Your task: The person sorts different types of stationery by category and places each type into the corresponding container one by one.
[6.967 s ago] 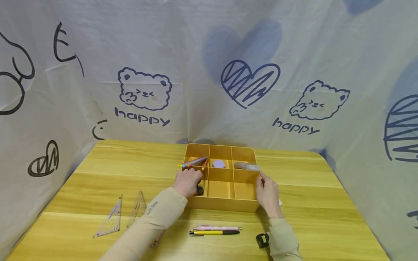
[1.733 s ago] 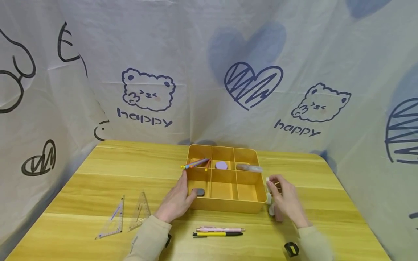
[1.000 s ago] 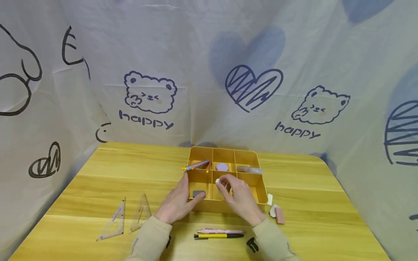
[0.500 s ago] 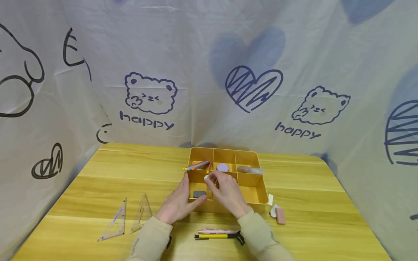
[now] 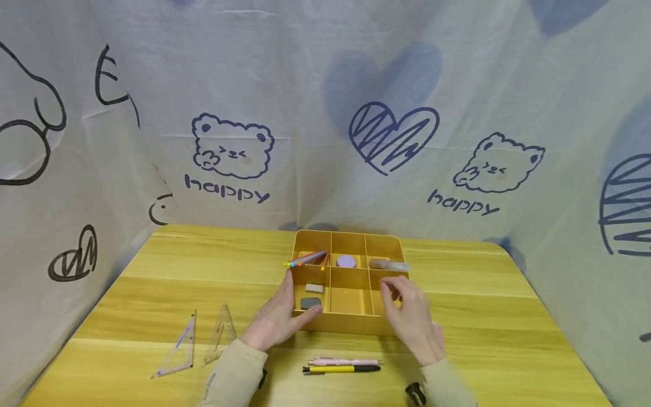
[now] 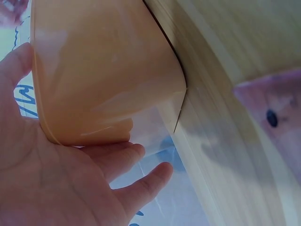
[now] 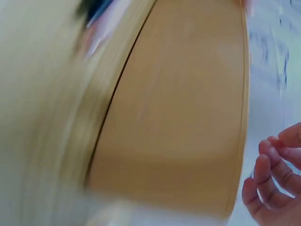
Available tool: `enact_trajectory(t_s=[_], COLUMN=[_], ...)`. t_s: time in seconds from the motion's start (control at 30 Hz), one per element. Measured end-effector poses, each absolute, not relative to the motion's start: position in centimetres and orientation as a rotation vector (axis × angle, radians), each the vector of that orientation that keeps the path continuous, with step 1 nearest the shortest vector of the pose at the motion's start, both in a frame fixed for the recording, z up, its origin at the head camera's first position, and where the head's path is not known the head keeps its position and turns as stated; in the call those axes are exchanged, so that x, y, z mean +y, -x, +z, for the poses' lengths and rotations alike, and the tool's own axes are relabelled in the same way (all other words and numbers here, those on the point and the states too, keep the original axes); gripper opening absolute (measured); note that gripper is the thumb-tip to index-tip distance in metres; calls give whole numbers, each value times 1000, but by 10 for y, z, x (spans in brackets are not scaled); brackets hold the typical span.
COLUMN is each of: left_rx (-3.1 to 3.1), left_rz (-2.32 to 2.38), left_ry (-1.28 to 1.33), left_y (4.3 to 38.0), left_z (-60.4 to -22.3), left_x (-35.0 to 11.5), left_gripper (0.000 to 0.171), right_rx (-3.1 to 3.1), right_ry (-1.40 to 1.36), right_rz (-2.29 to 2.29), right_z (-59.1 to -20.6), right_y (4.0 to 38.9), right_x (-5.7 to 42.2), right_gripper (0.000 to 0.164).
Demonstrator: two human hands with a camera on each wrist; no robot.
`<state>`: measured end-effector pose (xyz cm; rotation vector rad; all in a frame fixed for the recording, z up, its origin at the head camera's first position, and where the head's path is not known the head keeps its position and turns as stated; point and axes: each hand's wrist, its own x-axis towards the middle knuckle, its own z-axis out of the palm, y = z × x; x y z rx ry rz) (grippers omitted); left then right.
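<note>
Both your hands are at the yellow box (image 5: 351,324). Your left hand (image 5: 272,319) is spread wide, touching the box's front left corner, with its fingers along the outside of the left wall and its thumb at the front rim. Your right hand (image 5: 412,319) is above the front right part of the box. Its fingers bend a little, and it holds nothing that you can see.

The white block (image 5: 314,288) lies in the front left part, just behind the gray block (image 5: 310,303), which is near your left thumb. In the back row you have pencils (image 5: 308,258) on the left, a purple round thing (image 5: 346,261) in the middle, and a clear thing (image 5: 389,265) on the right.

A pink block (image 5: 438,334) peeks out by your right wrist. On the table (image 5: 508,322), a pink pen (image 5: 346,362) and a yellow pen (image 5: 338,369) lie side by side in front of the box. Two see-through triangle rulers (image 5: 192,339) lie off to your left.
</note>
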<state>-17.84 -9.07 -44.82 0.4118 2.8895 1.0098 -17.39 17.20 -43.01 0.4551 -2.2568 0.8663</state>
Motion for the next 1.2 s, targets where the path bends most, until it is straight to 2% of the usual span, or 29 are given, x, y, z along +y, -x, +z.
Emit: enact_trajectory(t_s=[0.2, 0.43, 0.57, 0.77, 1.03, 1.2], left_rx=[2865, 2862, 2862, 2848, 2834, 2832], left_rz=[1011, 1019, 1034, 1047, 1058, 1059], left_ry=[-388, -424, -442, -430, -426, -443], left_y=[178, 179, 180, 179, 180, 180], left_z=[-448, -448, -448, -449, -450, -450], left_x=[-90, -93, -93, -91, -92, -93], left_gripper=[107, 108, 106, 105, 108, 111], right_rx=[-2453, -2715, -2668, -2506, -2547, -2528], right_ry=[-326, -413, -607, -726, -793, -941], right_rz=[1182, 1641, 1872, 2117, 2074, 2042], right_z=[-440, -463, -476, -493, -502, -502], right_y=[166, 159, 159, 154, 152, 153], right_x=[247, 303, 318, 331, 332, 332], right_gripper=[18, 41, 43, 52, 69, 67])
